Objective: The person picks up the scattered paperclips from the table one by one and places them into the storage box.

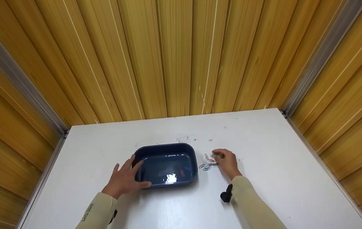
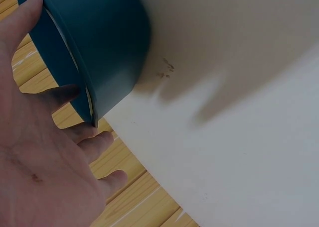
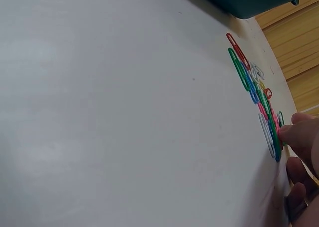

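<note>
Two clips (image 1: 182, 173): inside the box (image 1: 155, 168), on its right side.
Clip pile (image 1: 211, 163): just right of the box.
Left hand (image 1: 125, 179): fingers wide, at the box's left edge.
Right hand (image 1: 227, 162): at the pile, finger and thumb close; from far off I can't tell if they hold any.
Picking: I'd pinch one by its end, box steady.
</note>
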{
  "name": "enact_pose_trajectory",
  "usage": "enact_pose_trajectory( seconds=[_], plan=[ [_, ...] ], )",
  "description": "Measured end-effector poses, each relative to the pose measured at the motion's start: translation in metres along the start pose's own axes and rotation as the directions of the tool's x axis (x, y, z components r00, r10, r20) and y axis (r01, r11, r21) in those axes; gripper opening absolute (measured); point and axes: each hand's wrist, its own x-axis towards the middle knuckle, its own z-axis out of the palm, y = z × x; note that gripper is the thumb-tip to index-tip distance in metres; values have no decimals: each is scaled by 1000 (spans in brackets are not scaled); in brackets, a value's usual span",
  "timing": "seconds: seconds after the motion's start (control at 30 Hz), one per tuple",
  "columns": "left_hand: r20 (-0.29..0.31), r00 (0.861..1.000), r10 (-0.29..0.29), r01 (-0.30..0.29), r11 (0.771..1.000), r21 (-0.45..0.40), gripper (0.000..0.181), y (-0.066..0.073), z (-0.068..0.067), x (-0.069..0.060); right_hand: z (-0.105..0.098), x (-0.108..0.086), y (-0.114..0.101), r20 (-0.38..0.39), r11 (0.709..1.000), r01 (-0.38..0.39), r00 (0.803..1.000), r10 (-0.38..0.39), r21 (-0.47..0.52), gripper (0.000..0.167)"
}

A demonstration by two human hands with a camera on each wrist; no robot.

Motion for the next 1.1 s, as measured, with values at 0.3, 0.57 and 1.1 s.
enact_pose_trajectory(
  seconds=[0.3,0.57,1.1],
  plan=[
    [1,1000,2,-2,1000,6,95,0,0,0,-1,-1,1,-20,999,38,999,-38,-37,23],
    [6,1000,3,-3,1000,12,96,-1,0,0,0,0,4,-32,999,36,999,-37,-27,19],
    [12,1000,-10,10,1000,0,96,1,-1,0,-2,-3,1,-5,998,-19,1000,19,52,17]
  ],
)
